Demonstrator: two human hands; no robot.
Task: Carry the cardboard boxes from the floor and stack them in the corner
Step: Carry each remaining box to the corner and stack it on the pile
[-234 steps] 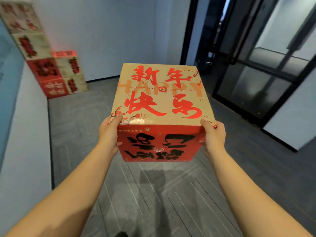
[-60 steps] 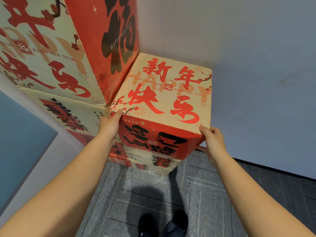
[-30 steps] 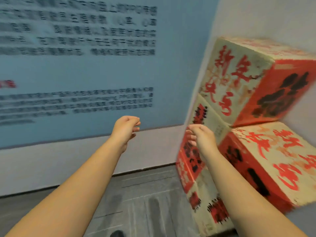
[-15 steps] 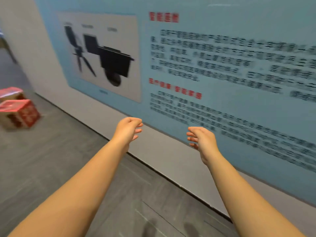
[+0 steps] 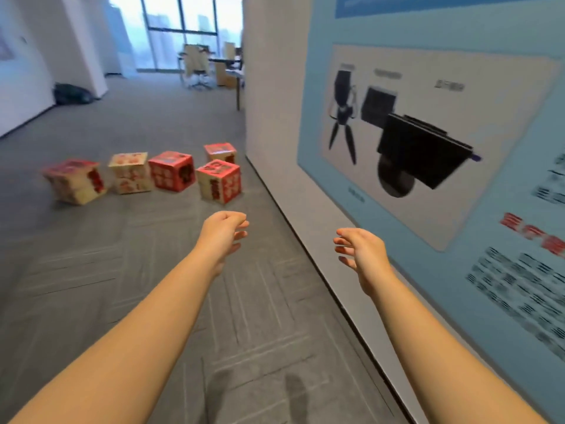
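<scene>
Both hands empty: left hand point(image 5: 224, 229) and right hand point(image 5: 360, 249) held out, fingers loosely curled. Five cardboard boxes point(image 5: 218, 182) on the far floor point(image 5: 122, 270), left of the wall. Suggest taking the nearest box, palms flat on opposite sides, lifted level.

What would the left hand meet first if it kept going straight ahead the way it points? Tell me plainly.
Going by the forearm's line, the left hand, open and holding nothing, heads for the nearest box on the carpet. Nothing lies between them, only bare floor. Depth is hard to judge, so the box further back by the wall could lie close to that line.
</scene>
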